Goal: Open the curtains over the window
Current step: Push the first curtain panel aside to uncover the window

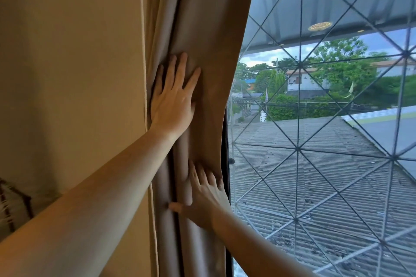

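Head view is showing two bare arms reaching forward from the bottom of the picture. The right hand point(203, 200) is the nearer one, low down. Its fingers point(198, 177) are lying spread and flat on the brown curtain point(209, 29), and its thumb is sticking out to the left into a deep fold. It is not gripping anything; it is just pressing on the cloth near the curtain's right edge.

The left hand point(172, 101) is sitting higher up and farther away. Its fingers are also wide open and flat, with the palm pressing on the same curtain. It is not pinching the cloth either.

The curtain is hanging bunched in long folds at the left side of the window point(315, 141), just beside a tan wall point(67, 74). Its right edge is slanting, leaning more to the right near the top. Most of the glass is showing.

Past the glass, a metal grille point(298, 149) of crossing bars is covering the window. Beyond it, a gray ridged roof point(304, 186) is lying below, and an awning is hanging overhead. Farther off, green trees point(342, 69) and houses are standing under a cloudy sky. A small dark thing, maybe a knob, is sitting on the window frame by the curtain edge.
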The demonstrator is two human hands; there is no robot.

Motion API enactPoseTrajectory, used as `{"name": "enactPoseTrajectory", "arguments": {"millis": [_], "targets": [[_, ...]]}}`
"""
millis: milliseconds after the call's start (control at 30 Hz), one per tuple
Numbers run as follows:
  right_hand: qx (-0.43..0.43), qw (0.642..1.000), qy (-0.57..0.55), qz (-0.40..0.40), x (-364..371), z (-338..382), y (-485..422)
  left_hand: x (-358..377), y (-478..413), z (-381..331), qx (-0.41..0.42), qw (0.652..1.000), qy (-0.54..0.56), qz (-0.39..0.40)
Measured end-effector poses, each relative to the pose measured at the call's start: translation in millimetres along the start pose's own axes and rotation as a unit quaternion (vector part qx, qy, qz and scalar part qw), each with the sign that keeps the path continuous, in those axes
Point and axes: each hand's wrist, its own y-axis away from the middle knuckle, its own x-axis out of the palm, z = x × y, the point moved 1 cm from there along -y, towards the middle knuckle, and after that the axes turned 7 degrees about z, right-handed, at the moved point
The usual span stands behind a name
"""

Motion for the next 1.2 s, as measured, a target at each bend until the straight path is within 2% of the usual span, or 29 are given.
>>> {"name": "enactPoseTrajectory", "arguments": {"millis": [533, 1000, 1200], "targets": [[0.034, 0.999, 0.017, 0.020, -33, -43, 90, -60, 11, -69, -0.017, 0.998, 0.036, 0.043], [0.067, 0.995, 0.077, 0.005, -89, -125, 197, -130, -4, -174, -0.021, 0.992, 0.122, 0.005], [0.091, 0.990, 0.106, -0.004, -120, -157, 236, -154, -16, -230, 0.006, 0.987, 0.158, 0.032]]}}
